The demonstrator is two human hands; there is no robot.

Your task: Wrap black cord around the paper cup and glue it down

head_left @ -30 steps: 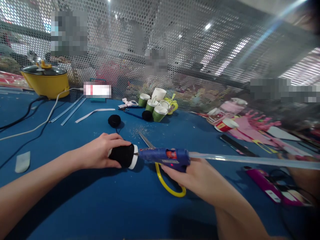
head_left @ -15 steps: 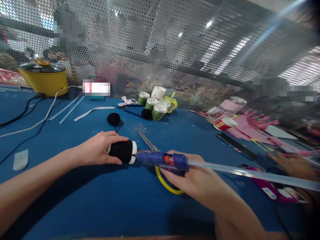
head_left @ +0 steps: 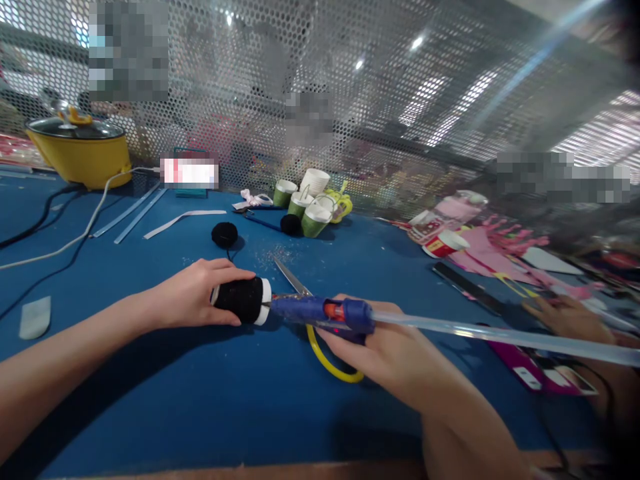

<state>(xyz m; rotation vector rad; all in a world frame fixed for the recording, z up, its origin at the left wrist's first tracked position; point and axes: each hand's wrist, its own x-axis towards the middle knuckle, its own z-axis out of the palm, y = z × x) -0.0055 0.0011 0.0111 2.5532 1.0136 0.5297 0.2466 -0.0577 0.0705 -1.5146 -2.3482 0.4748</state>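
Black yarn covers the cup (head_left: 241, 300), which lies on its side on the blue table (head_left: 200, 407) with your left hand (head_left: 193, 297) wrapped round it. Your right hand (head_left: 387, 348) is clenched on the glue gun (head_left: 323, 311), nozzle at the white rim. Risk: if the cup rolls, the hot tip could burn your left fingertips. Scissors (head_left: 327, 360) lie just beneath.

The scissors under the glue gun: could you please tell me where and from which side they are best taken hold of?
Probably by the yellow handle loop, coming from the near edge of the table. The scissors lie flat, blades pointing away toward the mesh, and the glue gun in the right hand crosses their middle, leaving the loop free on the near side.
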